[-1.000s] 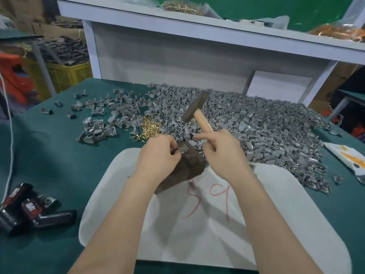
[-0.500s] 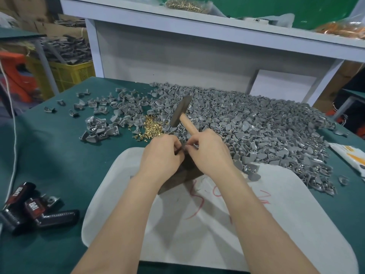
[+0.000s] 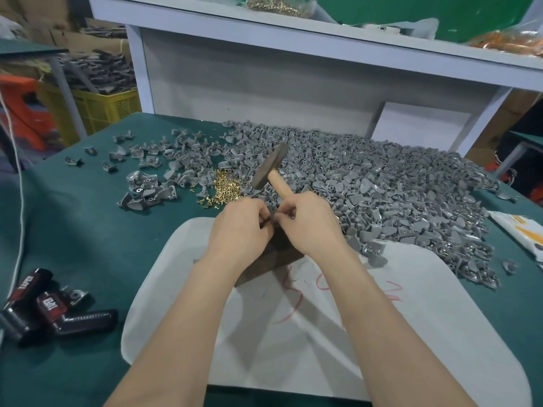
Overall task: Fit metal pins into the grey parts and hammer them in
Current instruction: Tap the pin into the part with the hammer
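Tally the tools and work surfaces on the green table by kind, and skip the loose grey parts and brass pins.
Hammer: 1
Dark wooden block: 1
White mat: 1
Black-and-red tools: 2, going by their red labels
Total: 5

The green bench [image 3: 73,224] is carrying a heap of grey parts [image 3: 382,183], brass pins [image 3: 226,189], a white mat [image 3: 323,348], black-and-red tools [image 3: 44,312] at left, a packet [image 3: 523,233] at right
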Demonstrator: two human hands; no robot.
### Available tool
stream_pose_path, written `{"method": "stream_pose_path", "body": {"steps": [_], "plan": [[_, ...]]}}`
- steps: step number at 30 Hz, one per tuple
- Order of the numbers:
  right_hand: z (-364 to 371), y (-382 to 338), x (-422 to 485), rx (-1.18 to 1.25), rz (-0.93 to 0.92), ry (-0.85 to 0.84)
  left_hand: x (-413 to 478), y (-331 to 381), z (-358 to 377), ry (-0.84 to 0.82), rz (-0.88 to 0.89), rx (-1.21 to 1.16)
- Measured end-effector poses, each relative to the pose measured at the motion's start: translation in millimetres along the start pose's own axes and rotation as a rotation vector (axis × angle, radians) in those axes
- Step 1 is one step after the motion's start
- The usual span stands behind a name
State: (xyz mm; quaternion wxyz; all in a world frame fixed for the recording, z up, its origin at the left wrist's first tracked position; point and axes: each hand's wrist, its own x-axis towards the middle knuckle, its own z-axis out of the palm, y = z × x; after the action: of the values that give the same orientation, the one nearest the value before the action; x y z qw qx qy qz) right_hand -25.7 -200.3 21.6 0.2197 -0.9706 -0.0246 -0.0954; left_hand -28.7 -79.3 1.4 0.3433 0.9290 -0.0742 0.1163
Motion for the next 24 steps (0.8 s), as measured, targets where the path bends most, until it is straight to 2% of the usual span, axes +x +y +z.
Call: {"method": "stream_pose_path", "body": {"steps": [10, 15, 18, 21, 24], "plan": [[1, 5, 3, 0.110, 0.008, -0.014, -1, 0, -1, 0.002, 0.013, 0.012], [-24, 17, -3, 0.305, -0.041, 0.130, -1, 1, -1, -0.009, 0.003, 0.026], [-42, 21, -15, 0.223, -0.105, 0.207, -1, 0, -2, 0.016, -0.050, 0.038], [-46, 23, -27, 0.093, -0.138, 0.168, -1, -3, -4, 0.054, -0.080, 0.057], [-38, 23, -34, 0.119, -0.137, 0.122, -1, -2, -5, 0.047, -0.089, 0.062]]}}
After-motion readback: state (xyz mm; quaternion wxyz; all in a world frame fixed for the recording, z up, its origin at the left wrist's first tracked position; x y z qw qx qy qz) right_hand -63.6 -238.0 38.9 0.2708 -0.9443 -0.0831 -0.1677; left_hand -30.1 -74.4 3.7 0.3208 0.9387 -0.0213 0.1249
